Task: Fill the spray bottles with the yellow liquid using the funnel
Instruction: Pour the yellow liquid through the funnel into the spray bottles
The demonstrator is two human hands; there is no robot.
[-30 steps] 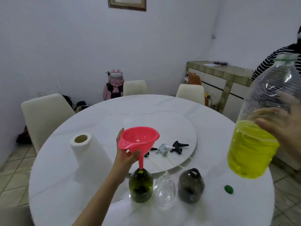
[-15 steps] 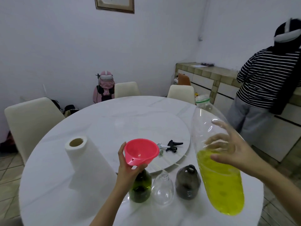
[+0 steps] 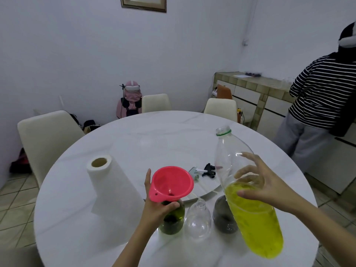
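Funnel (image 3: 172, 183) sat in green bottle (image 3: 172, 218), left hand (image 3: 157, 206) pinching it steady; right hand (image 3: 262, 186) gripped jug (image 3: 248, 191), fingers spread, to pour.

One head cam only, worn on my head, wide-angle, looking forward and down across the round bench (image 3: 115, 237), close over my hands, far wall visible.

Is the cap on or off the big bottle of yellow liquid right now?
Off. The big bottle shows a bare open mouth with only a green ring at its neck, while the right hand holds it tilted.
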